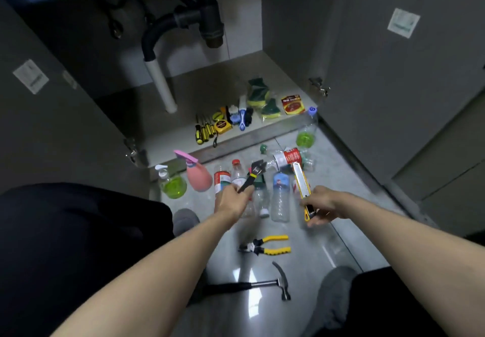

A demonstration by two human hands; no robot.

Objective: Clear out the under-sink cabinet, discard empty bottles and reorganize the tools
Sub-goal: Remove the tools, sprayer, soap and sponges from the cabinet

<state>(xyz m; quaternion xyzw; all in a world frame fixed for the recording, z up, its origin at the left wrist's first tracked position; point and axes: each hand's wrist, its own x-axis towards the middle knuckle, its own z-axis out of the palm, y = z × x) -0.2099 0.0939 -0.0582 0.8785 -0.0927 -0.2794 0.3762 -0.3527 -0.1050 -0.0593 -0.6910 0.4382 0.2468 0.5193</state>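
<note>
My left hand (232, 200) grips the handle of a black adjustable wrench (254, 175), its jaws pointing up toward the cabinet. My right hand (321, 209) holds a yellow utility knife (302, 188) by its lower end. Both hands hover over several clear plastic bottles (280, 197) lying on the floor. Yellow-handled pliers (267, 247) and a hammer (265, 284) lie on the tiles nearer me. On the cabinet floor sit yellow screwdrivers (203, 130), a tape measure (222, 126) and green-yellow sponges (258, 95).
A pink spray bottle (198, 175) and a pump bottle of green liquid (172, 184) stand at the left by the cabinet sill. Another bottle with green liquid (306, 133) stands at the right. Drain pipes (162, 82) hang inside. Both cabinet doors (393, 74) are swung open.
</note>
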